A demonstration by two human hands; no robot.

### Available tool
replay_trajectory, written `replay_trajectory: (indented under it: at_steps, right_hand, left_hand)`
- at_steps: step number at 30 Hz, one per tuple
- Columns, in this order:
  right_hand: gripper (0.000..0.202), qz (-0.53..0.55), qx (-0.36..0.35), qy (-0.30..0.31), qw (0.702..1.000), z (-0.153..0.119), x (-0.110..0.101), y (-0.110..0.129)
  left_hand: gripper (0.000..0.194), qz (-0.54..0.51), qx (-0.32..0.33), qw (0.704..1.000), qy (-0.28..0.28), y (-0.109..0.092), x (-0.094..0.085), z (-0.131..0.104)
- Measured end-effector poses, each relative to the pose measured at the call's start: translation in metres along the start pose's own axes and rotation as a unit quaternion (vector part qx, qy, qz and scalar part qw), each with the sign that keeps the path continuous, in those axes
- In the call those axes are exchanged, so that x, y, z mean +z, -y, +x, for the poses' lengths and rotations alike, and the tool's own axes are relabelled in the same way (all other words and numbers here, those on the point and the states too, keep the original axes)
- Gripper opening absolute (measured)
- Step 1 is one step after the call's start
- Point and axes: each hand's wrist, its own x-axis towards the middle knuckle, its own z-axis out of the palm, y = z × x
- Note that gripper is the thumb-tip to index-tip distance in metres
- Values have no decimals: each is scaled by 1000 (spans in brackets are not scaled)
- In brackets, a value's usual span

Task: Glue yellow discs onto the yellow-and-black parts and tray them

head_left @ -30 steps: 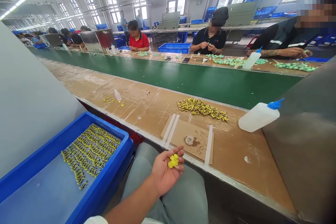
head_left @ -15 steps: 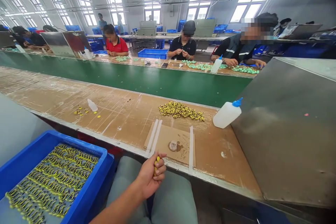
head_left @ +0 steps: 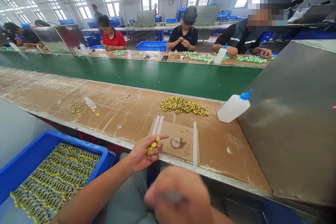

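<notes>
My left hand (head_left: 144, 152) is closed around several small round yellow discs (head_left: 153, 145), which show between its curled fingers; the index finger points right. It hangs at the table's front edge, beside a cardboard pad (head_left: 168, 129) taped down with white strips. On the pad sits a small round pot (head_left: 175, 142) with a wet brown stain next to it. My right hand (head_left: 181, 189) is low in front of my lap, close to the camera and smeared by motion. Whether it holds anything cannot be made out. Beyond the pad lies a pile of small yellow-and-black pieces (head_left: 182, 105).
A blue bin (head_left: 101, 157) with rows of yellow-and-black pieces stands at left. A white bottle with blue tip (head_left: 232, 109) stands by a metal box (head_left: 294, 119). A small white bottle (head_left: 90, 103) lies near loose yellow discs. Co-workers sit beyond the green belt (head_left: 147, 77).
My right hand has come into view from below. My left hand has risen slightly and moved left, turning so that more of the yellow discs show. The camera view has shifted a little.
</notes>
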Motion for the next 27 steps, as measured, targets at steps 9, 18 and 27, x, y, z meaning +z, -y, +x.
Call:
replay_trajectory:
  at_steps: [9,18,27]
  right_hand:
    - [25,-64,149,8,987,39,-48,-88]
    - [32,132,269,156,941,51,-52,-91]
    - [34,407,384,-71,826,49,-28,-105]
  left_hand:
    - [22,75,11,996,-48,20,6,16]
    - [33,151,0,988,-45,27,-1,18]
    - [25,41,201,974,-100,33,-3,22]
